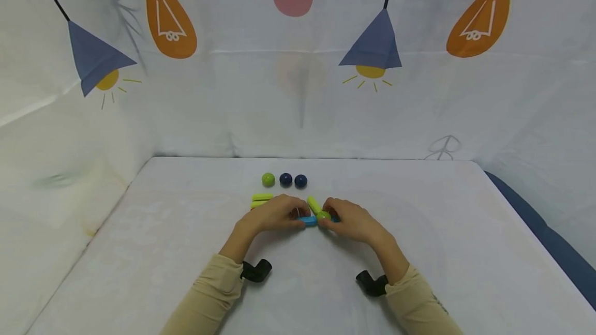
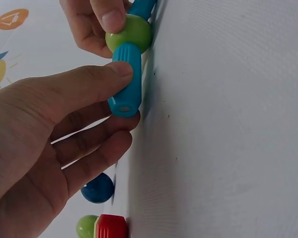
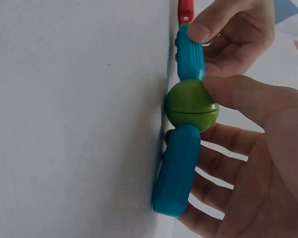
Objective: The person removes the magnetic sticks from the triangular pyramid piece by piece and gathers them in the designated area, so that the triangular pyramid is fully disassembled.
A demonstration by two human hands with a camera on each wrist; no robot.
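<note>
My left hand [image 1: 278,213] pinches a blue rod [image 2: 127,82] between thumb and fingers, with the rod's free end toward the left wrist camera. Its other end meets a green ball [image 3: 191,106]. My right hand [image 1: 352,221] grips that ball, thumb on its near side and fingers behind. From the ball's other side a second blue rod [image 3: 178,168] extends along the right-hand fingers. A yellow-green rod [image 1: 314,204] points away from the ball toward the back in the head view. The pieces lie low, close over the white table [image 1: 307,293].
Behind the hands stand a green ball [image 1: 268,179] and two dark blue balls, one [image 1: 286,180] beside the other [image 1: 300,181]. Yellow-green rods [image 1: 263,197] and a red rod [image 2: 112,226] lie by the left hand, partly hidden by it. A printed white cloth [image 1: 261,102] hangs behind the table.
</note>
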